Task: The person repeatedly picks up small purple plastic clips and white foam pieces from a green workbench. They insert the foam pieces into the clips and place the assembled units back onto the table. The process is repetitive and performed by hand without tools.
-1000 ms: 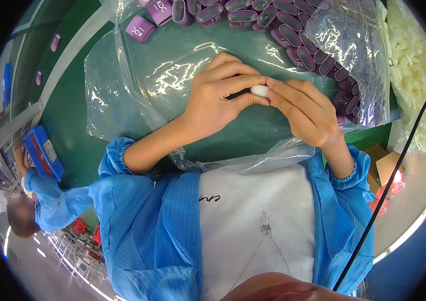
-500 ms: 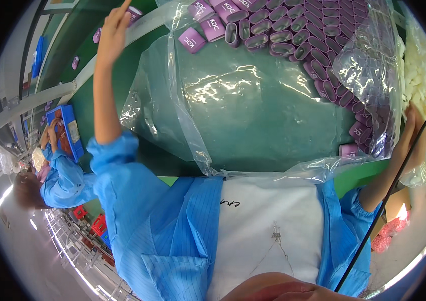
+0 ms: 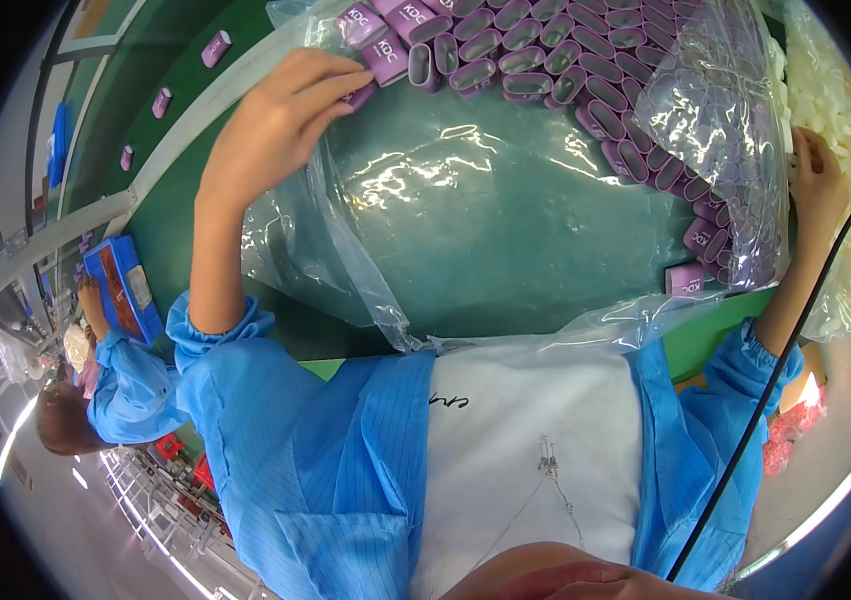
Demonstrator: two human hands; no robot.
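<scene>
My left hand point(image 3: 270, 130) pinches a purple plastic shell point(image 3: 359, 96) between thumb and fingers, at the left end of the rows. Many more oval, hollow purple shells point(image 3: 530, 60) stand packed together across the far and right parts of the bench, most with their open ends up. Over at the far right, my right hand point(image 3: 817, 180) has its fingers curled at a heap of small white plastic pieces point(image 3: 833, 75) in a clear bag. Whatever lies between those fingers is hidden.
Clear plastic sheeting point(image 3: 370, 270) covers the green bench and part of the shells. Beyond a pale rail point(image 3: 170, 150), loose purple shells point(image 3: 215, 48) lie on a green surface. At left, a co-worker point(image 3: 140, 385) reaches to a blue bin point(image 3: 125, 285). A black cable point(image 3: 765, 400) crosses the right side.
My left hand has come back from beyond the rail to the packed rows, bringing a purple shell. My right hand has moved farther up along the white pieces, its fingers now curled.
</scene>
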